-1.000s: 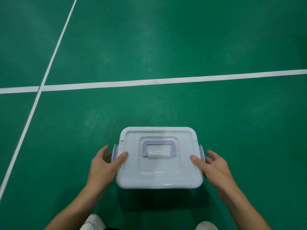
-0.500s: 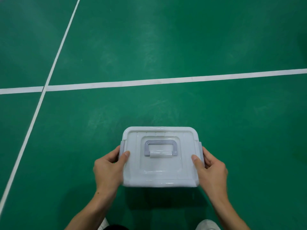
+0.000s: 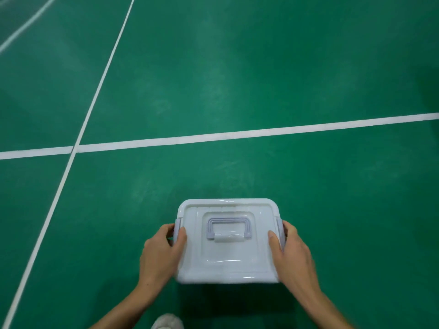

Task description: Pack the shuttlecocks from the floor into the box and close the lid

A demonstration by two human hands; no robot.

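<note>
A white plastic box (image 3: pixel 228 264) with its lid on sits low in the middle of the view, a pale purple carry handle (image 3: pixel 228 227) lying flat on the lid. My left hand (image 3: pixel 161 255) grips the box's left side, thumb on the lid and fingers around the left clasp. My right hand (image 3: pixel 291 257) grips the right side the same way, fingers over the right clasp. No shuttlecocks are visible on the floor; the box's contents are hidden by the lid.
Green court floor (image 3: pixel 237 79) stretches all around, crossed by a white line (image 3: pixel 237 135) ahead and another white line (image 3: pixel 80 131) running away on the left. A white shoe tip (image 3: pixel 167 322) shows at the bottom edge.
Both hands have closed in from beside the box onto its two sides and clasps. The view has tilted so more floor shows ahead, and the box looks slightly raised.
</note>
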